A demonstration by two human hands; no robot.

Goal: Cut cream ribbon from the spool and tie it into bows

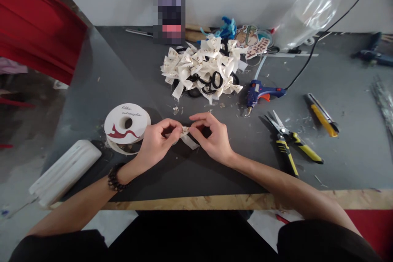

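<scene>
We pinch a small pale ribbon piece (190,143) between the thumb and finger of our left hand (160,138); our right hand (212,137) meets its other end, though we cannot tell whether those fingers grasp it. The piece sits between our hands, right of the ribbon spool (114,126) and nearer us than the heaped bows (186,64).

You have two hands (213,137), one ribbon piece (190,142) between them, one bracelet (114,178), one spool (114,122), one pair of scissors (285,131), one box knife (322,116), and one glue gun (256,90) with an orange trigger (264,98). The white bows (186,63) overlap too much for you to count.
</scene>
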